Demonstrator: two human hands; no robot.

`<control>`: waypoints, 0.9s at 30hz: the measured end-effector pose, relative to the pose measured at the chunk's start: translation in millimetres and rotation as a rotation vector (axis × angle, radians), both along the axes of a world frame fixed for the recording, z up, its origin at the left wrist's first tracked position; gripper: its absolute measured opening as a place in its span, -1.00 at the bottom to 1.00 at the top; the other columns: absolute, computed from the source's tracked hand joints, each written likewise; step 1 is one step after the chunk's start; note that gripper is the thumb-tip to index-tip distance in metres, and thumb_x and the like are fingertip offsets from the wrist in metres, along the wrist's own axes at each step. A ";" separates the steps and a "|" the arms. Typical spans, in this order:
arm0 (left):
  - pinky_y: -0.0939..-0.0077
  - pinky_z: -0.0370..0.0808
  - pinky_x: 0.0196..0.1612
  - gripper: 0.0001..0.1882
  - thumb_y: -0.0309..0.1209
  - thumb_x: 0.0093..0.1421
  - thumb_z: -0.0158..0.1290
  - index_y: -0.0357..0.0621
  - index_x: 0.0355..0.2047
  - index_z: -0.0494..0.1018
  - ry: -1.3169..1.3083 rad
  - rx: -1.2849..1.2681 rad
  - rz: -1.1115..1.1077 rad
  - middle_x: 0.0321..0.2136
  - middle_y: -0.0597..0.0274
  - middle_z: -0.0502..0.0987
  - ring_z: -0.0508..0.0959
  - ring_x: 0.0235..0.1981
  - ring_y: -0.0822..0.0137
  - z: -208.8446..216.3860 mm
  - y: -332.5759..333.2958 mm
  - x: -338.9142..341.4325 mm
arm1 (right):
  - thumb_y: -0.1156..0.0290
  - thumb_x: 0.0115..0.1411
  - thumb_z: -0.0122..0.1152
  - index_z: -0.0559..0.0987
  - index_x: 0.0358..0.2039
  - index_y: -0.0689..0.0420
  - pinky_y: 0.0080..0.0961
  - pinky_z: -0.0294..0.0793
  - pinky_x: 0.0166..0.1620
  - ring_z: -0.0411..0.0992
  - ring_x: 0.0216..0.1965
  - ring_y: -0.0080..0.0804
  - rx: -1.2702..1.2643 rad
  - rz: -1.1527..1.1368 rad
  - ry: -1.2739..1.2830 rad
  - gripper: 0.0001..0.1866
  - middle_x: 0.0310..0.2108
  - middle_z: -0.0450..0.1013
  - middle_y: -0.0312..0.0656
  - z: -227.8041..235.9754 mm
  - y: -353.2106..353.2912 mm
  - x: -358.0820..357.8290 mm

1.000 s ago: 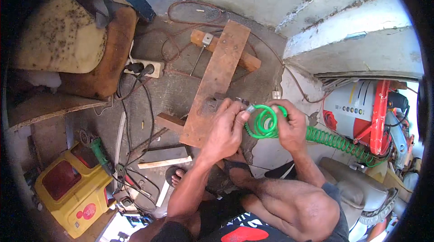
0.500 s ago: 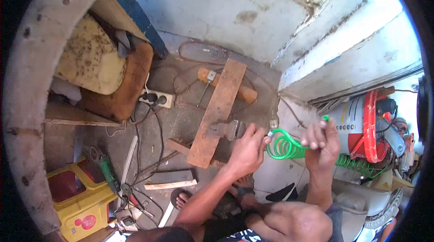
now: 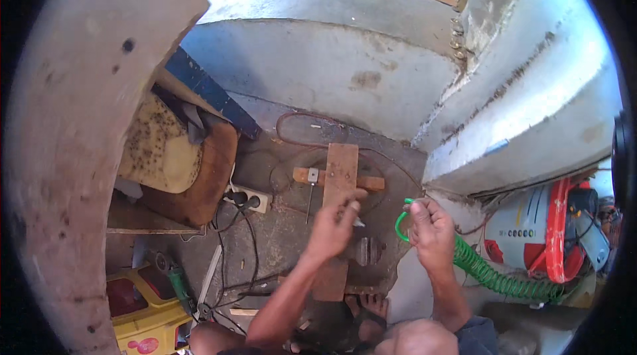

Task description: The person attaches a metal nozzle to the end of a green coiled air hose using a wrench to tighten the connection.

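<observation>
My right hand [image 3: 432,234] is closed around a green coiled air hose [image 3: 491,269] near its end, and a short green loop sticks out past the thumb. To its left, over the wooden stand, my left hand [image 3: 332,230] has its fingers bent together. A small pale tip [image 3: 359,222] shows beside those fingers; I cannot make out what it is. Below the hands is a wooden stand of crossed planks [image 3: 342,162], with a dark metal block [image 3: 369,251] at its side. A T-shaped metal rod [image 3: 311,194] leans by the cross plank.
A white power strip [image 3: 255,200] with black plugs lies left, its cables trailing over the floor. A green angle grinder [image 3: 179,288] rests by a yellow box [image 3: 142,308]. A worn chair [image 3: 192,156] stands further back. At right is a red and white machine [image 3: 527,229].
The view has tilted up. My hands have come apart from the metal end fitting; my right hand now grips the hose end, and my left has moved left, away from the hose.
</observation>
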State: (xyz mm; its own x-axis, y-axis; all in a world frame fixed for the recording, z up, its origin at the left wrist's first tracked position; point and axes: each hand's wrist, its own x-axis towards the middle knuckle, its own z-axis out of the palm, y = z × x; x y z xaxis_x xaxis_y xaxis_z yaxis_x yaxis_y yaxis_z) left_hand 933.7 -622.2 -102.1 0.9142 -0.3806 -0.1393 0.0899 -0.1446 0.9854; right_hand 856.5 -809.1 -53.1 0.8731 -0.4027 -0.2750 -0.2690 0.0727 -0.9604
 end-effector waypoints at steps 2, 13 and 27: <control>0.43 0.50 -0.11 -0.76 -0.34 0.44 0.01 -0.17 -0.01 0.56 0.067 0.059 0.062 -0.22 0.31 0.60 0.54 -0.19 0.43 17.6 14.7 29.1 | 0.24 0.41 0.18 0.64 -0.25 0.24 -0.58 0.35 -0.30 0.35 -0.38 -0.66 -0.031 0.035 0.081 -0.71 -0.47 0.48 -0.38 -12.6 0.7 15.9; 0.40 0.61 -0.24 -0.76 -0.44 0.23 0.19 -0.24 -0.11 0.57 -1.720 1.207 0.729 -0.21 0.10 0.63 0.64 -0.33 0.28 254.7 107.8 -13.1 | 0.22 0.39 0.20 0.62 -0.28 0.24 -0.55 0.30 -0.38 0.33 -0.48 -0.66 0.073 0.060 0.105 -0.70 -0.53 0.45 -0.34 -71.1 -12.7 36.3; 0.51 0.55 -0.20 -0.60 -0.10 0.47 -0.05 -0.13 0.00 0.60 -1.651 1.395 0.906 -0.28 0.21 0.63 0.61 -0.30 0.36 317.5 195.5 76.6 | 0.21 0.40 0.18 0.62 -0.28 0.22 -0.64 0.14 -0.55 0.19 -0.63 -0.76 0.194 0.106 0.131 -0.70 -0.64 0.30 -0.50 -70.9 -49.1 17.6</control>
